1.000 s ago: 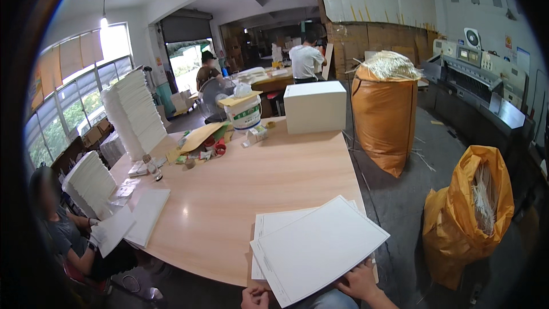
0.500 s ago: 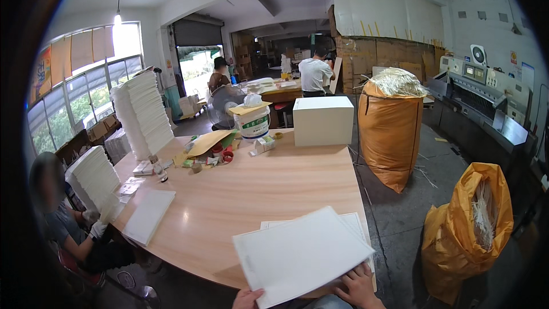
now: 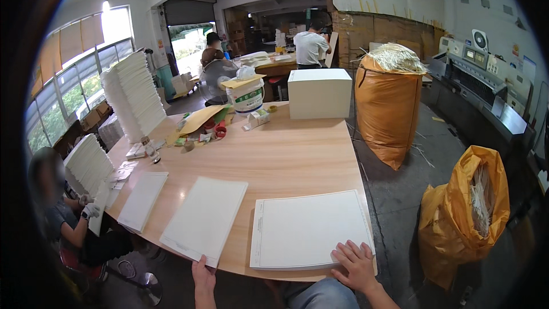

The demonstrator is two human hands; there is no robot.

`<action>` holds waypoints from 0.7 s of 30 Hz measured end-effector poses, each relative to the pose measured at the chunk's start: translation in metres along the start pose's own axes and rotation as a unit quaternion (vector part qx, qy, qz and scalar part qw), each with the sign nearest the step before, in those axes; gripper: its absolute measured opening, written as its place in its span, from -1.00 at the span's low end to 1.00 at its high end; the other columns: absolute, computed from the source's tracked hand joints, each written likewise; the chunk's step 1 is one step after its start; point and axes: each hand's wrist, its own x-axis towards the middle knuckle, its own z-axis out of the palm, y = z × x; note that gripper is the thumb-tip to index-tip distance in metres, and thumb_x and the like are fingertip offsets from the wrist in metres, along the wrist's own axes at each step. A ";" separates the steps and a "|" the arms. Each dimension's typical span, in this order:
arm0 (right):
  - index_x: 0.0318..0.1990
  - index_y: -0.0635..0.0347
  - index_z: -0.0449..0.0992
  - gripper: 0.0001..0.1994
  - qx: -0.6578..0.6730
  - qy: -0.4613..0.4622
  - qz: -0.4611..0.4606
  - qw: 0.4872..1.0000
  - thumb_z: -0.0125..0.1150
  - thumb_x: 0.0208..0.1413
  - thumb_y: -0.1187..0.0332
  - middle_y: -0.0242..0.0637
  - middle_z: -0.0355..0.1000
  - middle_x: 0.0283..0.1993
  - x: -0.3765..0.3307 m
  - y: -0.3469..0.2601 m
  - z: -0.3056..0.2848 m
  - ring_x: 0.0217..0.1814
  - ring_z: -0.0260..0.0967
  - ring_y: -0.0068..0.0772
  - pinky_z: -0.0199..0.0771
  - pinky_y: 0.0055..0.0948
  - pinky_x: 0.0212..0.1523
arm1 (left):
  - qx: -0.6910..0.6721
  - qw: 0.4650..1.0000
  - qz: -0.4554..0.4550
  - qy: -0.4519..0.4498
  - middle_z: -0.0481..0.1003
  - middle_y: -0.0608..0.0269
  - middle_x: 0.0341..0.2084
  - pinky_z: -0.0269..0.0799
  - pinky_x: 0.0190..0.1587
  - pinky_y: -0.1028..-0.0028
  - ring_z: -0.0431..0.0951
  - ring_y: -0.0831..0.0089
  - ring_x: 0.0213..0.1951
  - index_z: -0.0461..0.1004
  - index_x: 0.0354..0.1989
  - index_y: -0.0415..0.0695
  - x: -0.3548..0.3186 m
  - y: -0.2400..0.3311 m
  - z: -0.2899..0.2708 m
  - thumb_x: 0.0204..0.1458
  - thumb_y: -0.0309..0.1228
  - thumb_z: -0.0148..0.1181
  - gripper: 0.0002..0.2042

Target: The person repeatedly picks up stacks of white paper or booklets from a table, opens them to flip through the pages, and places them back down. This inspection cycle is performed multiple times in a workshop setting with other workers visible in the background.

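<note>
Left hand (image 3: 203, 268) pinches the near corner of a white sheet stack (image 3: 204, 218) — just left of the bigger paper stack (image 3: 310, 229) on the wooden table (image 3: 286, 154). Right hand (image 3: 355, 262) lies flat, fingers spread, on that bigger stack's near right corner — gripping nothing.

The left hand (image 3: 203, 272) has its fingertips tucked under the near corner of a white sheet stack (image 3: 205, 217), out of sight. Its forearm is cut off by the lower edge. Small items on the counter (image 3: 286, 154), well beyond both hands, are too small to identify.
</note>
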 end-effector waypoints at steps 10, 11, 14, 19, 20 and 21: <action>0.22 0.06 0.58 -0.50 0.108 0.079 0.034 0.990 0.40 0.15 0.09 -0.14 0.46 0.37 0.007 -0.015 -0.019 0.50 0.31 -0.02 0.11 0.09 0.51 | 0.018 0.998 -0.062 0.027 0.58 0.10 0.05 0.70 -0.10 0.11 0.68 0.11 -0.05 0.35 0.30 -0.20 0.008 -0.003 -0.008 0.42 -0.19 0.13 -0.57; 0.16 0.11 0.59 -0.56 0.100 0.141 0.065 0.983 0.39 0.16 0.15 -0.11 0.49 0.30 0.007 -0.010 -0.016 0.41 0.36 -0.01 0.22 0.03 0.42 | 0.018 0.998 -0.060 0.027 0.59 0.09 0.05 0.71 -0.09 0.09 0.68 0.09 -0.04 0.35 0.29 -0.22 0.004 0.002 -0.006 0.41 -0.16 0.14 -0.55; -0.02 0.23 0.59 -0.73 0.108 0.268 0.184 0.940 0.36 0.19 0.31 -0.08 0.53 0.07 -0.013 0.016 -0.004 0.11 0.49 -0.05 0.47 -0.16 0.12 | 0.102 0.983 -0.146 -0.039 0.54 0.02 0.14 0.67 -0.03 -0.02 0.63 0.01 0.09 0.40 0.23 -0.26 -0.016 0.033 -0.008 0.41 -0.09 0.15 -0.53; -0.24 0.30 0.54 -0.84 0.237 0.234 0.367 0.869 0.32 0.23 0.38 -0.24 0.46 -0.34 -0.036 0.040 0.004 -0.34 0.42 -0.37 0.45 -0.35 -0.27 | 0.393 0.906 0.117 0.106 0.48 0.36 -0.59 0.31 -0.59 0.57 0.40 0.60 -0.61 0.59 -0.19 -0.20 -0.083 0.052 0.049 0.37 -0.29 0.19 -0.78; -0.25 0.31 0.53 -0.84 0.238 0.245 0.363 0.867 0.32 0.24 0.37 -0.25 0.46 -0.36 -0.037 0.041 0.008 -0.35 0.41 -0.40 0.45 -0.36 -0.28 | 0.307 0.943 0.110 0.064 0.51 0.35 -0.56 0.36 -0.54 0.53 0.42 0.59 -0.57 0.59 -0.16 -0.22 -0.089 0.041 0.070 0.38 -0.31 0.15 -0.78; -0.26 0.31 0.53 -0.83 0.240 0.254 0.361 0.865 0.32 0.24 0.37 -0.26 0.46 -0.38 -0.039 0.043 0.013 -0.36 0.40 -0.42 0.45 -0.37 -0.28 | 0.344 0.934 0.091 0.005 0.56 0.28 -0.46 0.49 -0.40 0.46 0.52 0.50 -0.48 0.59 -0.11 -0.26 -0.095 0.035 0.088 0.39 -0.29 0.15 -0.75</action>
